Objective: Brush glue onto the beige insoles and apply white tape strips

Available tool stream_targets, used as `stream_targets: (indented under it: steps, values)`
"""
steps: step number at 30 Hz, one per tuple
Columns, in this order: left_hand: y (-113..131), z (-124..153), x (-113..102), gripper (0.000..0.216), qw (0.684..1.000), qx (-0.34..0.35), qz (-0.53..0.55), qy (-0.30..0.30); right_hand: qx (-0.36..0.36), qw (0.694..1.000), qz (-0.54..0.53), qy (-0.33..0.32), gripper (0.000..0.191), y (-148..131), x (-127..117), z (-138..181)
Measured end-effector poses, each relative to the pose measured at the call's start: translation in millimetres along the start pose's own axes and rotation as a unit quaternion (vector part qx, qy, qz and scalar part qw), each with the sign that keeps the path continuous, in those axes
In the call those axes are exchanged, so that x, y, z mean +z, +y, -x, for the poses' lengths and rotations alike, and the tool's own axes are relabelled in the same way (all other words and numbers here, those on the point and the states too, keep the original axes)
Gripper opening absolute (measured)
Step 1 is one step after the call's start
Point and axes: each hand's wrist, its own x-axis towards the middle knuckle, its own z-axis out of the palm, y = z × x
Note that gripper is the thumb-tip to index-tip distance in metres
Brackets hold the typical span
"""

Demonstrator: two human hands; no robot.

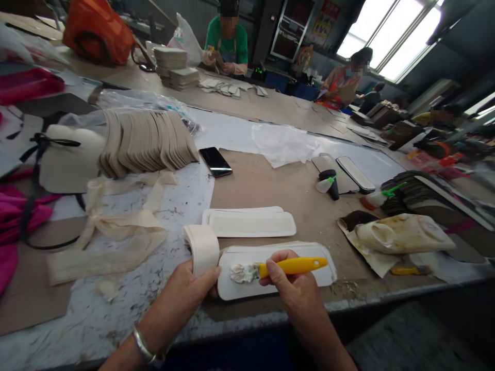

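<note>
My right hand (294, 286) grips a brush (305, 265) by its yellow handle. White paste coats the bristles, which lie over a white rounded panel (235, 291) at the table's front edge. My left hand (196, 282) is closed around the lower end of a curled stack of cream strips (204, 246), its fingertips at the panel's left end. More panels lie beneath the top one. Just behind, two white rounded pieces (253, 225) overlap on brown card.
On the right lie a cut-open plastic jug (406, 234), a second brush (406, 270) and small glue bottles (327, 183). A phone (215, 162) and a row of curved beige pieces (147, 139) sit farther back. Cream fabric (116, 237) lies left. People work across the table.
</note>
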Motion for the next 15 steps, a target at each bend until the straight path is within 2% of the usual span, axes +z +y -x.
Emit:
stream_targets:
  steps: [5,8,11,13,15]
  values:
    - [-14,-2,1,0.039,1.0,0.015,-0.019,0.015,-0.047,0.99,0.082,0.101,0.036,6,-20,9]
    - [-16,-2,1,0.04,0.999,0.018,-0.033,0.018,-0.042,0.993,0.046,0.105,0.034,4,-15,16]
    - [-15,-1,1,0.042,0.999,0.013,-0.029,0.031,-0.067,0.99,0.008,0.12,0.033,8,-5,15]
    - [-15,-1,3,0.043,0.998,0.01,-0.032,0.048,-0.104,0.982,0.041,0.152,0.031,13,-9,11]
    - [-14,1,4,0.044,0.997,0.01,-0.041,0.058,-0.144,0.962,0.114,0.2,0.028,18,-24,7]
